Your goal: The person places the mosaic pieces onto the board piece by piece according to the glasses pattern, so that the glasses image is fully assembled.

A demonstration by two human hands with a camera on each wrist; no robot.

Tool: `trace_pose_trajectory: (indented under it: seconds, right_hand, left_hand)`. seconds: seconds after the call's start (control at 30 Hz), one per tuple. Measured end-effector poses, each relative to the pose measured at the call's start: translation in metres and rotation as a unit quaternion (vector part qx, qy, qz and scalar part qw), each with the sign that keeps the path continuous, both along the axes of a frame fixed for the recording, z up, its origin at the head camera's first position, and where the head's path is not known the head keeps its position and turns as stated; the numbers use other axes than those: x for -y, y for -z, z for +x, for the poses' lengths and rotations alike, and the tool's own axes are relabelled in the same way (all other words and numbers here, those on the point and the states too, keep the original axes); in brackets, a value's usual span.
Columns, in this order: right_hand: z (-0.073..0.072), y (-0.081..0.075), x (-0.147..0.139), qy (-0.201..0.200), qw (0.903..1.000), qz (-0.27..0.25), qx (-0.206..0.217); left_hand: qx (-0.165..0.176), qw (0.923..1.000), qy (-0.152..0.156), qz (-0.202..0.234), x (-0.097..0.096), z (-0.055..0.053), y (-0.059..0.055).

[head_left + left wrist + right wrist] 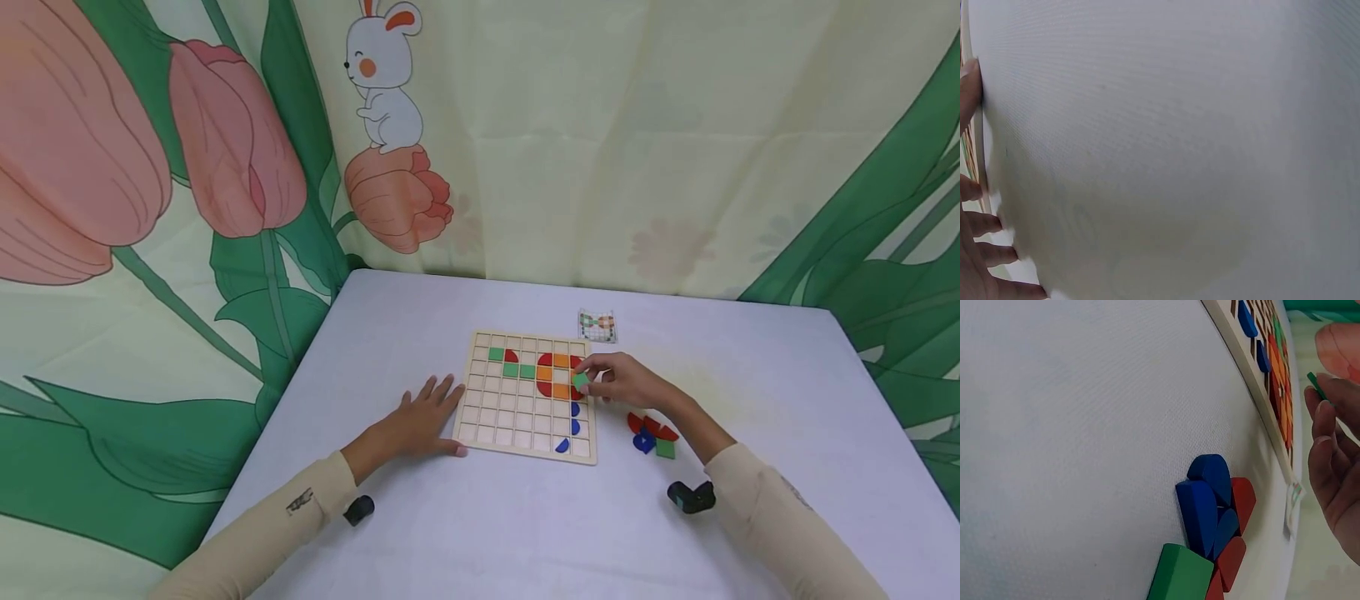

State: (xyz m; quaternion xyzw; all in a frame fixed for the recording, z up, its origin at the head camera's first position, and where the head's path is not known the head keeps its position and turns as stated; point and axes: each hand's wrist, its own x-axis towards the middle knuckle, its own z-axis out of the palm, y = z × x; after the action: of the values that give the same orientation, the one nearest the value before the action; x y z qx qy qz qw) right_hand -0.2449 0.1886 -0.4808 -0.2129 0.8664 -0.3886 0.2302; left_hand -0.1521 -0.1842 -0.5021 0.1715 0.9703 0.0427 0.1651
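Note:
A wooden grid board [495, 425] lies on the white table, with green, red, orange and blue pieces set in some of its cells. My right hand [621, 380] pinches a green square block [581, 381] between thumb and fingers, over the board's right columns. In the right wrist view the same green block [1317, 385] shows edge-on between the fingertips. My left hand [427, 419] lies with fingers spread at the board's left edge, thumb near its lower left corner. The left wrist view catches its fingers [997, 253] along that edge.
Right of the board sits a loose pile of red pieces [651, 425], blue pieces [643, 442] and a green block [665, 449]. A small pattern card [597, 326] lies behind the board's far right corner. Black devices [692, 497] are near both wrists. A printed curtain [562, 167] hangs behind the table.

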Motion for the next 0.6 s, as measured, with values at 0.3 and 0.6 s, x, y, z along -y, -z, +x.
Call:
trace_pose_trajectory:
  seconds: [0.3,0.6]
  right_hand:
    - [0.001,0.005,-0.028,0.020,0.9996,0.020,-0.006]
    - [0.006,0.014,-0.060,0.046,0.9964,0.069,-0.017]
  left_hand:
    - [-0.004,1.0000,0.004,-0.003,-0.002,0.000,-0.001]
    - [-0.002,0.9999,0.003,-0.011,-0.002,0.001,-0.003]
